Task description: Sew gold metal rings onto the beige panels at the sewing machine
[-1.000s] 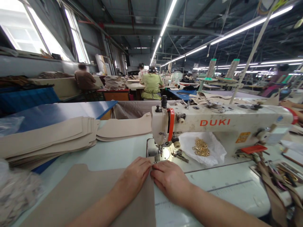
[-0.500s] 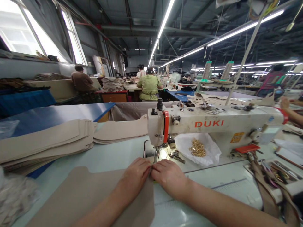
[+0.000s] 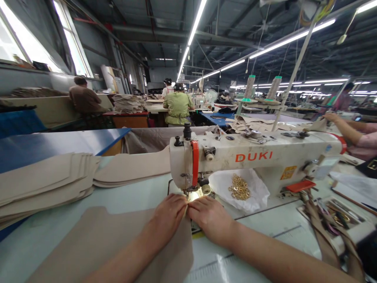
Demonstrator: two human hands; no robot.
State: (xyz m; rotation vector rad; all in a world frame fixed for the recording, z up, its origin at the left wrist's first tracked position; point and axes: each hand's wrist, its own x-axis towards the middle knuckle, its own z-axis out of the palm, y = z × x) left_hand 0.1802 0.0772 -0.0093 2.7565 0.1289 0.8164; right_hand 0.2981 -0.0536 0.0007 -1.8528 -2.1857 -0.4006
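Observation:
A flat beige panel, like leather or stiff fabric, lies on the pale table under my left forearm. My left hand is closed on the panel's upper right edge, fingertips pinched just in front of the sewing machine. Touching those fingertips, my right hand is closed at the same edge, its fingers bent down and partly hiding what they grip. The machine's lit needle area is right behind both hands. My fingers cover the presser foot and the panel's edge there.
Stacked beige panels lie at left, and more panels lie behind the machine head. Gold metal rings sit in a white bag. Straps hang beside a tool tray at right. A co-worker's arm reaches in beyond the machine.
The view has swung to the right, so the machine and stacks appear farther left. Both hands have shifted slightly forward and right relative to the needle, still at the panel's edge.

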